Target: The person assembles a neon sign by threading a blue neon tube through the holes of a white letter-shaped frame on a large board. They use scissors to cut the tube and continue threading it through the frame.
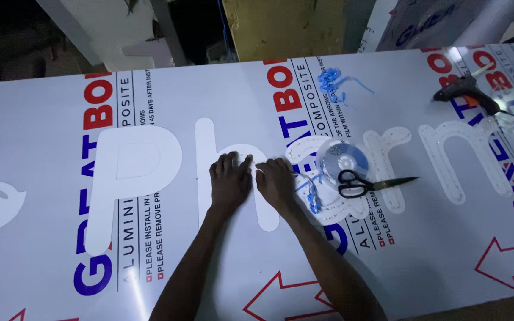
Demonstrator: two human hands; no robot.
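A broad white composite panel [43,261] with red and blue print and red arrow outlines fills the workbench, running from nine o'clock to three o'clock under dim light. On it lie large white cut-out letters: a solid capital letter [132,178] at about nine o'clock of the hands, then the tall lower-case letter [206,148] under the hands themselves, and, toward three o'clock, further letters [447,160] whose faces are studded with rows of small lights. The person's forearms rise from six o'clock. The left hand [229,181] rests flat on the lower-case letter, fingers together and pressed down, gripping nothing. The right hand [276,181], just beside it at three o'clock and nearly touching, also lies palm-down on the letter's arch, fingers spread slightly, clamped on nothing. At three o'clock of the right hand sits a clear spool [343,160] with a blue core, black-handled scissors [364,184] lying across it, blades pointing to three o'clock. A black glue gun [465,92] lies far off at two o'clock. Blue plastic scraps [331,80] curl at one o'clock, and a small blue tangle [313,196] lies just beside the right wrist.
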